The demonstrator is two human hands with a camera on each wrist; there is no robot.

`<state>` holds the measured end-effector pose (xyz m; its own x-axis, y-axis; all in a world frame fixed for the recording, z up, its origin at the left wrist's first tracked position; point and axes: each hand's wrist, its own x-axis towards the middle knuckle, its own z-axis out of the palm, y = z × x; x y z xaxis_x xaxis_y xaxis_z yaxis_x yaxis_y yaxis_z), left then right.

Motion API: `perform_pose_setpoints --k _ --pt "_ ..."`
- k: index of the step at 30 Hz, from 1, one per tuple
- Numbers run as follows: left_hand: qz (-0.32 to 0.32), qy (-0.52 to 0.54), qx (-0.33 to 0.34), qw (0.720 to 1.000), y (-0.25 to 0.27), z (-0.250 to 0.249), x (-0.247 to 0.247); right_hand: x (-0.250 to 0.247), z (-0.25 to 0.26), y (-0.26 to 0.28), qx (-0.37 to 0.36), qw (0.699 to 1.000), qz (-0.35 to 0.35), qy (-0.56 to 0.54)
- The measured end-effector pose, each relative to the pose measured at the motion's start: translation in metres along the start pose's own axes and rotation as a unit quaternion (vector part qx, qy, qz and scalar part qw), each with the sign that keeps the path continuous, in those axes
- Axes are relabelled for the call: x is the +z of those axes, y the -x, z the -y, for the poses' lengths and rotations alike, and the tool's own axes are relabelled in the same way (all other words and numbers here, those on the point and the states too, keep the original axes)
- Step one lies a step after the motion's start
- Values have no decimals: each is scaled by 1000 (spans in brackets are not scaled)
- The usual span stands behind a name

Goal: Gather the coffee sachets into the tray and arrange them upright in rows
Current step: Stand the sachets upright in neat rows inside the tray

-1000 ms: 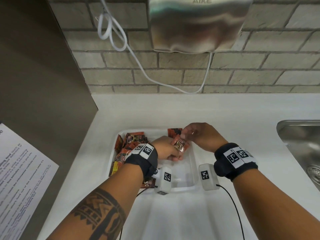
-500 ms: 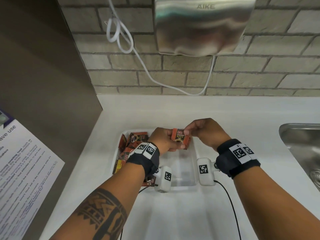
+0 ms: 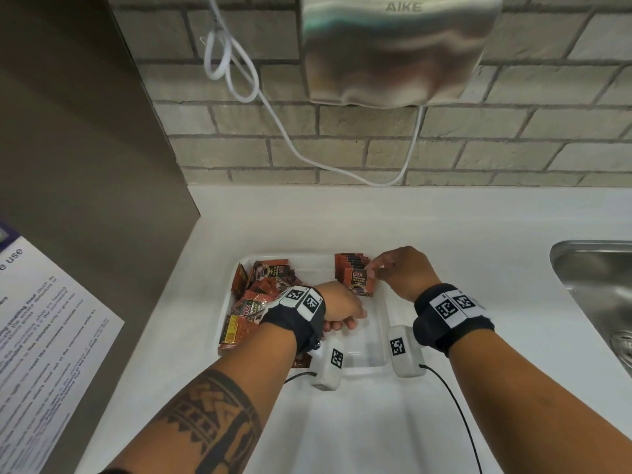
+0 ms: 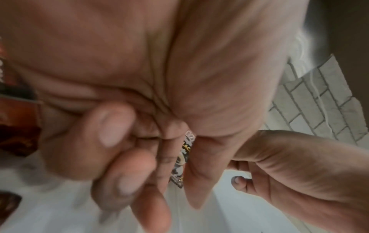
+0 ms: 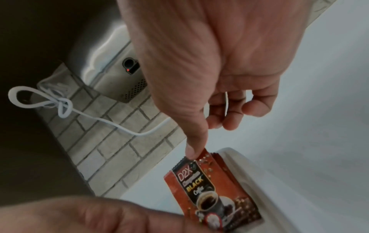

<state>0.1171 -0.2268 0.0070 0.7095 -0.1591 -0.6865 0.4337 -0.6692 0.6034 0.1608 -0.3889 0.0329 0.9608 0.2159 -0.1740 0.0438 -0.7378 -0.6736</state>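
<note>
1. Two hands are held over the white tray [image 3: 383, 323]; the right hand [image 3: 407, 271] is raised at the tray's far right, its thumb tip [image 5: 191, 152] set on the top edge of the front sachet [image 3: 360, 283], its other fingers loosely curled and holding nothing; the left hand [image 3: 338, 307] is kept low at the tray's middle, fingers bent downward, and whether anything is pinched cannot be told, the left wrist view being blurred.
2. Several sachets are stood upright in a row [image 3: 350, 265] at the far right corner of the tray; a loose heap of sachets [image 3: 256, 295] is left along its left side, partly hidden by the left wrist.
3. One steel sink [image 3: 595, 285] is seen at the right of the white counter [image 3: 444, 227]; a hand dryer [image 3: 396, 49] and a looped white cable [image 3: 232, 63] are fixed on the brick wall beyond; a printed sheet [image 3: 44, 330] is hung at the near left.
4. "D2X", "BLACK" and "Coffee" are read on the front sachet; "AIKE" is read on the dryer.
</note>
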Motion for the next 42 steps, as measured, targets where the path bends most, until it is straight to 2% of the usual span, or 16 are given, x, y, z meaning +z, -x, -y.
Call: perform_pose_setpoints --k 7,20,42 --pt "-1 -51 18 999 -12 -10 6 8 -3 -5 8 1000 9 17" --pt "-21 -10 13 1000 -29 -4 6 12 -8 -11 -24 999 -26 21" --pt "-31 -51 27 998 -20 -9 3 12 -8 -7 -8 999 -18 51"
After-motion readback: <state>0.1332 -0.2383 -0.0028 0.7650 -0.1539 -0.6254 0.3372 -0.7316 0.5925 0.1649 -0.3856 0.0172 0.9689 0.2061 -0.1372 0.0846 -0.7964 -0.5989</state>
